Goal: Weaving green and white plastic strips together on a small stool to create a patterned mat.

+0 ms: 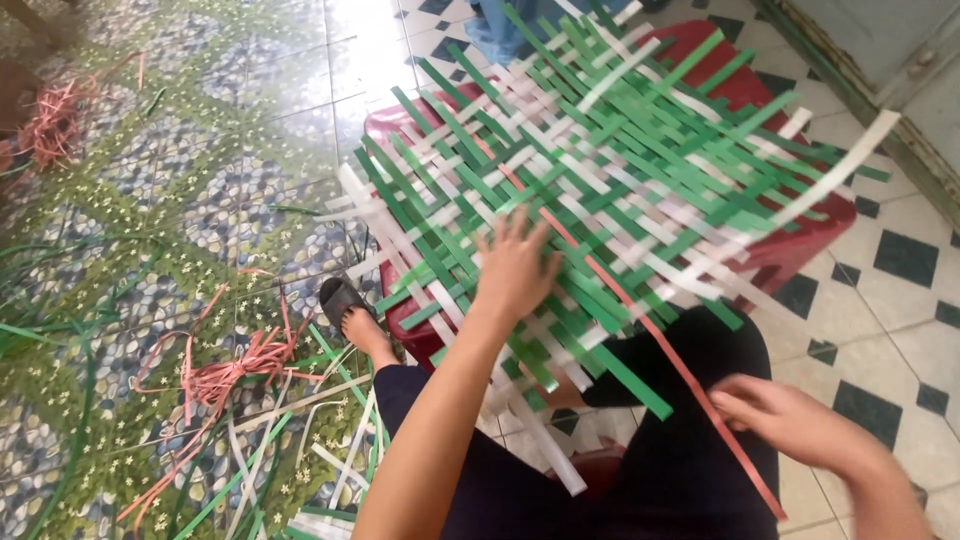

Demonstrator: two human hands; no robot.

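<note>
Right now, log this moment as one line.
left hand: flat on woven mat | right hand: pinching red strip | mat: green and white strips, on red stool | floor: loose strips

A red stool (800, 235) stands on the tiled floor (890, 310) and carries a woven mat (600, 170) of green and white strips, which overhangs its edges. On the floor to the left lie loose strips (300, 460) — green, white — and a pink bundle (235, 365); another bundle (50, 125) lies farther off.
</note>
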